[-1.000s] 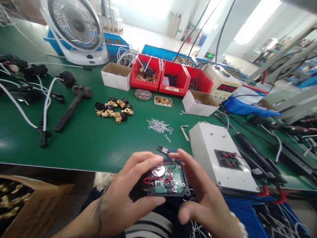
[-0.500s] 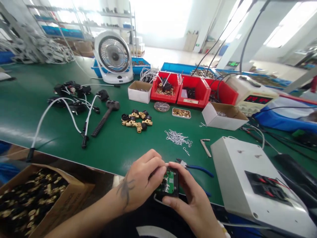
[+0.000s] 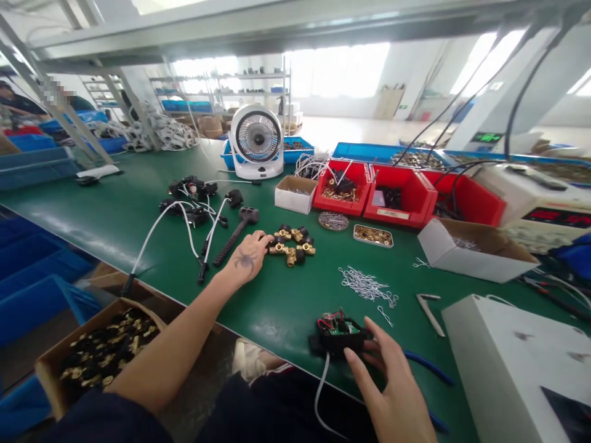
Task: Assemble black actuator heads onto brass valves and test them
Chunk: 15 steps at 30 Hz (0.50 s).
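Observation:
My left hand [image 3: 248,257] reaches out over the green table, fingers closed around the leftmost brass fitting with a black cap; the fingers partly hide it. Several more brass fittings [image 3: 290,253] with black caps lie in a cluster beside it. A black housing [image 3: 344,340] with a green circuit board and red wires rests near the front table edge, a white cable hanging from it. My right hand [image 3: 385,375] is at the housing's right end, thumb and fingers apart; whether the fingertips touch it is hard to tell.
A hammer [image 3: 237,234] and cabled black parts [image 3: 191,209] lie left. Silver clips [image 3: 364,283], a hex key [image 3: 430,315] and blue-handled pliers [image 3: 429,367] are right, beside a grey box [image 3: 503,344]. Red bins [image 3: 399,197] and a fan [image 3: 257,141] stand behind.
My left hand has left the housing and moved forward and left to the fittings. The housing now rests on the table, and my right hand has loosened around it. The view has shifted left.

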{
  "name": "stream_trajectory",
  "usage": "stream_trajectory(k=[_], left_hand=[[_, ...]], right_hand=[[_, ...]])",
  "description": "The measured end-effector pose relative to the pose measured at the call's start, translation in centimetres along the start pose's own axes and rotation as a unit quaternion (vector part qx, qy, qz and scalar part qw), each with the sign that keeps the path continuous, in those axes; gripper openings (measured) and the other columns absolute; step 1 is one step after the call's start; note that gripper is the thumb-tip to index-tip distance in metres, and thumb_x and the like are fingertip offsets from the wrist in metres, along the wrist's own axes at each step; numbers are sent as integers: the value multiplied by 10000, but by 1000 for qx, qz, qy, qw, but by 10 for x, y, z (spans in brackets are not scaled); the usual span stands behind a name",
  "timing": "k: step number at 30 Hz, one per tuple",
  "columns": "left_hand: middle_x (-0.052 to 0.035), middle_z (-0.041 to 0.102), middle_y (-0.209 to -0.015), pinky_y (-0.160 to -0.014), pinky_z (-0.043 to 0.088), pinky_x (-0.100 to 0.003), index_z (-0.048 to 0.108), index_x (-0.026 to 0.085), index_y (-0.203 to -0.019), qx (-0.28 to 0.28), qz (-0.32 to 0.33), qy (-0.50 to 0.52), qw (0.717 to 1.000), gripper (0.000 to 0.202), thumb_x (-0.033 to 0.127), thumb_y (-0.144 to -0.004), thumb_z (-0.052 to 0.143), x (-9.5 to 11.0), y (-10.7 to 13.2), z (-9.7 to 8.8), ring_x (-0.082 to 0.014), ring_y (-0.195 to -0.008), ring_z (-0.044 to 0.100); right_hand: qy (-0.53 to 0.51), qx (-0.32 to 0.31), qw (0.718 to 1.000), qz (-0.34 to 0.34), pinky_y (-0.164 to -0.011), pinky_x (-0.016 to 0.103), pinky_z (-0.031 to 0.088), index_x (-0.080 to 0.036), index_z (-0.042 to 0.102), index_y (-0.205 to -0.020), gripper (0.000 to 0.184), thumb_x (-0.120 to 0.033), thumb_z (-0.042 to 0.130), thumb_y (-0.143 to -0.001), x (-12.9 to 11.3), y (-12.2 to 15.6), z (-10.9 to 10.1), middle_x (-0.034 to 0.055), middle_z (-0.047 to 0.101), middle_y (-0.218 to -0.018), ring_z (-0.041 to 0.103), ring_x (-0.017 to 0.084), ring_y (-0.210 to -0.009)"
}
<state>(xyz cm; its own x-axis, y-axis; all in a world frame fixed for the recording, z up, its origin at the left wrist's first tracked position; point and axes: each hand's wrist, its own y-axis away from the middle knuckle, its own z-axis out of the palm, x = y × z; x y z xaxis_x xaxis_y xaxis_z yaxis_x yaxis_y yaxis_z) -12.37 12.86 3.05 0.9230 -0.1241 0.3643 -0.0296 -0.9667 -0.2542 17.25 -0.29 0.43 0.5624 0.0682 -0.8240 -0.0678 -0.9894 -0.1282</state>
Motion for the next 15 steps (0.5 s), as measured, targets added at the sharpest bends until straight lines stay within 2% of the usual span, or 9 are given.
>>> stream_trajectory(k=[3,5,8,11,12,13,15], left_hand=[[-82,625,-1114,-944,493,-461,619,129,-1090,11,-20,-14,1000,183,139,-912,582,4,23,-8,-234,-1044,608],[-99,607,-1075,-897,512,-421,606,118,-1100,28,-36,-5,999,197,133,-909,558,13,41,-15,-231,-979,620],[-75,582,-1041,-824,529,-354,582,152,-1130,48,-36,39,997,227,266,-936,557,43,69,-26,-200,-874,625],[8,587,-931,-732,524,-256,577,224,-1108,25,12,124,992,257,420,-943,556,86,96,-31,-136,-769,602],[19,583,-900,-693,514,-236,574,231,-1103,13,32,188,981,272,447,-938,561,101,104,-31,-126,-740,590],[26,585,-885,-664,504,-224,573,237,-1094,-3,45,239,970,287,473,-929,568,115,111,-31,-121,-731,585],[29,591,-849,-640,486,-221,582,231,-1031,-14,89,313,946,330,535,-904,576,138,121,-28,-118,-706,576]], right_hand=[[47,53,993,-97,-825,429,602,-205,589,-1237,428,-468,580,-899,4,7,-11,117,646,-1146,684,248,-929],[56,68,982,-167,-815,379,598,-223,577,-1239,357,-370,598,-915,2,12,-13,97,637,-1127,676,212,-894],[19,58,969,-241,-785,319,593,-256,531,-1313,421,-257,629,-904,-9,21,-6,78,616,-1137,659,178,-875],[-59,33,973,-221,-790,312,594,-312,442,-1423,601,-251,682,-875,-24,30,5,66,620,-1185,654,169,-874],[-89,26,976,-199,-802,310,594,-336,424,-1441,637,-262,694,-868,-27,32,6,62,622,-1220,659,170,-893],[-118,23,978,-173,-830,309,589,-358,440,-1433,625,-268,695,-869,-30,34,5,55,622,-1257,664,176,-938],[-176,12,977,-120,-897,301,568,-385,552,-1342,490,-266,681,-883,-32,38,-1,28,639,-1281,661,185,-1036]])
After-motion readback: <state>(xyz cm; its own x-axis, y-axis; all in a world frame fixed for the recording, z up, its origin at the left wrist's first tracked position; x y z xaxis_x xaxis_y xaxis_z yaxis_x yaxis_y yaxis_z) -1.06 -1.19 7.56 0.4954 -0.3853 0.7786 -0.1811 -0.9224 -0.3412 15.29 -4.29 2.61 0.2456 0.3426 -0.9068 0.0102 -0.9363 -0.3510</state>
